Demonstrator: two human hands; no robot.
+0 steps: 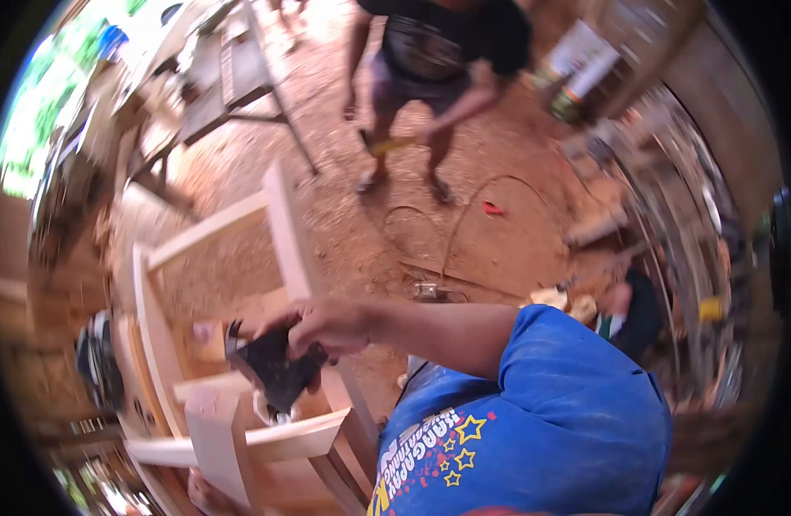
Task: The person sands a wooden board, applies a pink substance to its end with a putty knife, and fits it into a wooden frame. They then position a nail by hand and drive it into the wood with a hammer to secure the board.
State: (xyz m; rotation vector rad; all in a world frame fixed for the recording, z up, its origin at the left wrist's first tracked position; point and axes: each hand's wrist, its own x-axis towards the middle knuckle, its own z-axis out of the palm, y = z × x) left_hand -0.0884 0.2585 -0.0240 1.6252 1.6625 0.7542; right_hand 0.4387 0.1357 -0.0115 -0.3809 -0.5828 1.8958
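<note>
My right hand [331, 328] reaches across from the blue sleeve, fingers wrapped round a dark flared tool [275, 365]. A small upright prong stands at the tool's far end; blur hides its exact kind. Below it is a pale wooden frame [305, 434] of joined posts and rails. At the bottom edge my left hand [206, 494] is partly cut off, its visible fingers against the side of a pale wooden post [217, 439]. The right hand and tool are above the frame, apart from that post.
Ahead stands a person [430, 77] in dark clothes, holding a yellow-handled tool [398, 144]. A cable [451, 236] and a red object [493, 208] lie on the dirt floor. Stacked timber [671, 172] lines the right side; a workbench [228, 86] is at upper left.
</note>
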